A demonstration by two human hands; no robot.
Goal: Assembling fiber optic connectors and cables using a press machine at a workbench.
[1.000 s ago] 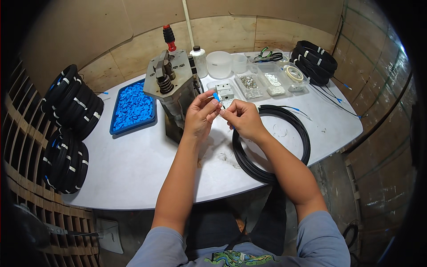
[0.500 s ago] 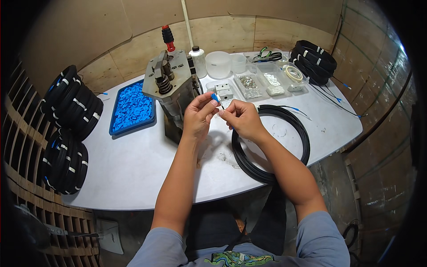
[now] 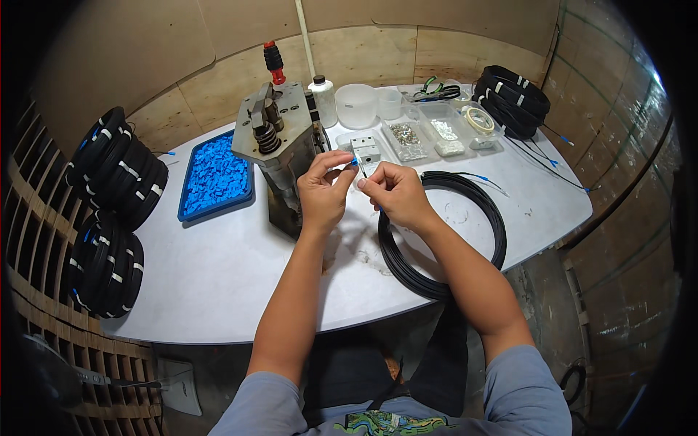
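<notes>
Above the middle of the white table, my two hands meet fingertip to fingertip. My left hand point(image 3: 323, 192) is closed in a pinch on a small blue connector piece point(image 3: 355, 162), mostly covered by the thumb and forefinger. My right hand point(image 3: 398, 195) pinches the thin end of a black cable point(image 3: 365, 174), pointing at the blue piece. Whether the cable end sits inside the piece is too small to tell. Below my right hand lies a coil of black cable point(image 3: 497, 225), its other end carrying a blue connector point(image 3: 481, 177).
Left of my hands stands a metal press point(image 3: 280, 156), beside a blue tray point(image 3: 182, 211) of small blue pieces. Behind are a metal block point(image 3: 365, 147), clear boxes point(image 3: 425, 154) of small parts, a white bottle point(image 3: 324, 102) and tubs. Bundled cable coils point(image 3: 120, 167) flank the table.
My left fingers have rolled over the blue piece, which showed more and tilted upward before. It now sits lower, close to the cable end. My right hand has hardly moved.
</notes>
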